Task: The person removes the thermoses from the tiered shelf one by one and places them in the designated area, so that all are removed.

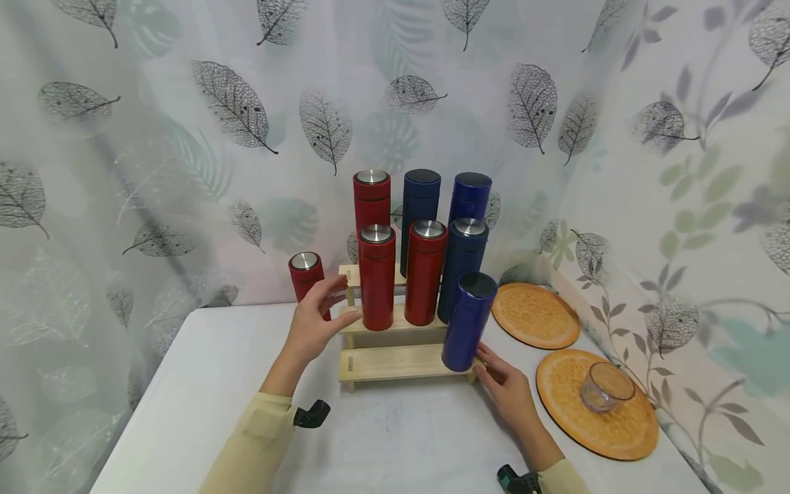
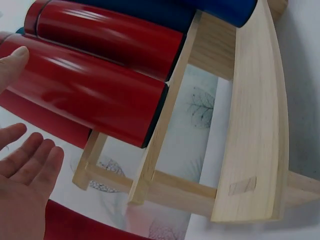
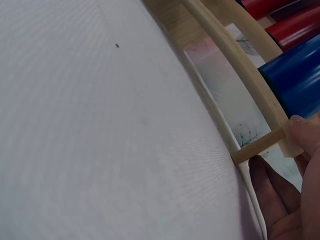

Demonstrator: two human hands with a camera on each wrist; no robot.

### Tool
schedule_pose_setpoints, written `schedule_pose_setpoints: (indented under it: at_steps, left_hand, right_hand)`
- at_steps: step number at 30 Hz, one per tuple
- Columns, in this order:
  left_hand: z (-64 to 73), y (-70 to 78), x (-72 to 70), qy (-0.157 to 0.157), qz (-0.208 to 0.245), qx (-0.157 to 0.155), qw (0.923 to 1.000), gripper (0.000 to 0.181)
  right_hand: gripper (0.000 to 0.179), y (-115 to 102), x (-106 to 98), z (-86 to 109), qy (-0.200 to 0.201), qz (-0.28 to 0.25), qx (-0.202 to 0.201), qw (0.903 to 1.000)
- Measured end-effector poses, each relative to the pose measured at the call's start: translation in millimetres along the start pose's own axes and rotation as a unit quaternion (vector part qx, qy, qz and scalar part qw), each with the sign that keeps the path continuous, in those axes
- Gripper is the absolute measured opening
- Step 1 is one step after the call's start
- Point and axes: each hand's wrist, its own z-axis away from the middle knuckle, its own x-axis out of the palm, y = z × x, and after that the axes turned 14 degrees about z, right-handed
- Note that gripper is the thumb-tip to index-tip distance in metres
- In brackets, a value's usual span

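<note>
A three-tier wooden rack (image 1: 389,363) stands on the table with red and blue flasks upright on it. My left hand (image 1: 311,322) is beside the left red flask (image 1: 376,288) of the middle tier, thumb and fingers spread apart. In the left wrist view the thumb overlaps that flask; whether it touches, I cannot tell. My right hand (image 1: 506,387) grips the right end of the lowest tier, thumb on the shelf end and fingers by the leg. Just above it, a blue flask (image 1: 469,322) occupies that tier's right end. Another red flask (image 1: 305,274) stands left of the rack, partly behind my left hand.
Beside the left flask, the middle tier bears another red flask (image 1: 424,288) and a navy one (image 1: 463,267). A red (image 1: 372,202), a navy (image 1: 422,213) and a blue flask (image 1: 471,195) top the rack. Rightward lie two orange round mats (image 1: 535,315), the nearer holding a glass (image 1: 607,387).
</note>
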Motion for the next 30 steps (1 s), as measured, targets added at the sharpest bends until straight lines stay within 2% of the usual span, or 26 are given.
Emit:
schedule_pose_setpoints:
  at_steps: [4,17,25,30]
  left_hand:
    - [-4.8,-1.0,4.5,-0.005,0.0,-0.005,1.0,0.074]
    - [-16.3,-9.7,19.1,-0.001,0.006,-0.05,0.9987,0.075]
    - [-21.3,-11.9,21.4,-0.007,-0.01,-0.052,0.9986,0.073]
    - [-26.0,-15.4,23.8,-0.012,-0.011,-0.065,0.9977,0.072]
  right_hand:
    - [0.044,-1,0,0.8,0.0,-0.004,-0.002,1.0]
    - [0.04,-1,0,1.0,0.0,-0.015,-0.008,0.9999]
    - [0.041,0,1,0.8,-0.005,-0.01,-0.004,0.9999]
    - [0.042,-1,0,0.6,-0.004,-0.003,0.002,1.0]
